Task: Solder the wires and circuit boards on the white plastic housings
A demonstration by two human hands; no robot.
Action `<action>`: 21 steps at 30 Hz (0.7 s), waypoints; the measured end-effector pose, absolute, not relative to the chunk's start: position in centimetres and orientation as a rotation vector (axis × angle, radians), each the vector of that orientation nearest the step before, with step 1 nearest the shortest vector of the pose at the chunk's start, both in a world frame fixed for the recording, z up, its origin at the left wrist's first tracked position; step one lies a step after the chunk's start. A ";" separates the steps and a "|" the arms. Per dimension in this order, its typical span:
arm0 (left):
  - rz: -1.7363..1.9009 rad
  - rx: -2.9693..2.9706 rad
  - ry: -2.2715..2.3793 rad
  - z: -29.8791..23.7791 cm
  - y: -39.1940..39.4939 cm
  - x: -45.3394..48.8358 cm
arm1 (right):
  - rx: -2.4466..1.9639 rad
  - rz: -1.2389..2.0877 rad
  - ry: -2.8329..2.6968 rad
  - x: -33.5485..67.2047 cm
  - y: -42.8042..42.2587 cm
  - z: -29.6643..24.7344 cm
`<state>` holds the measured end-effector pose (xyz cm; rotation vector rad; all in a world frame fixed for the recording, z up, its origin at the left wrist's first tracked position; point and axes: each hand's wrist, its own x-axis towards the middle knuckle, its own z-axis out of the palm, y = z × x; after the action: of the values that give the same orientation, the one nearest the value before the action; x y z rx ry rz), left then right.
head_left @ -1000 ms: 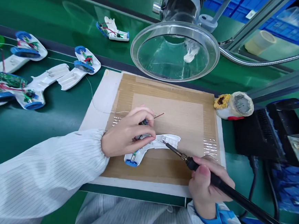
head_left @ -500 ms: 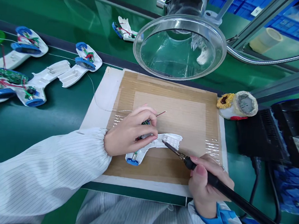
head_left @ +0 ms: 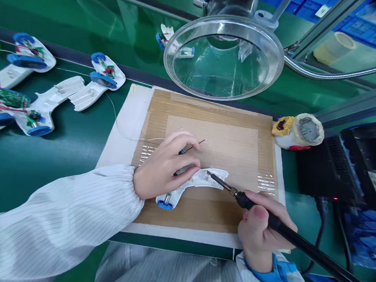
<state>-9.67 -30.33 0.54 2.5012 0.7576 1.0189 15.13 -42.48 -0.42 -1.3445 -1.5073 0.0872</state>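
A white plastic shell (head_left: 193, 184) with a blue wheel at its lower end lies on a cardboard-covered work board (head_left: 227, 139). My left hand (head_left: 165, 163) presses down on the shell, its fingers pinched over wires and a thin solder strand that runs off to the left. My right hand (head_left: 262, 229) is closed around a black soldering iron (head_left: 285, 233). The iron's metal tip (head_left: 211, 176) touches the inside of the shell, just right of my left fingertips.
A clear round fume hood (head_left: 222, 57) on a flexible hose hangs above the board's far edge. Several similar white-and-blue shells (head_left: 68, 92) lie on the green mat at left. A sponge-filled iron stand (head_left: 296, 132) and a black soldering station (head_left: 335, 165) sit at right.
The iron's tip has shifted slightly right and up along the shell while my left hand keeps its grip. The view has drifted a little.
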 end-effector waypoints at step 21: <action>1.148 2.544 1.233 4.2 -25.9 -12.7 | -1.417 0.210 -1.445 15.3 -42.9 -0.4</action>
<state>-12.68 -25.90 4.15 2.5443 1.2332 1.1480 15.33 -42.90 -0.43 -1.4172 -1.4451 0.2103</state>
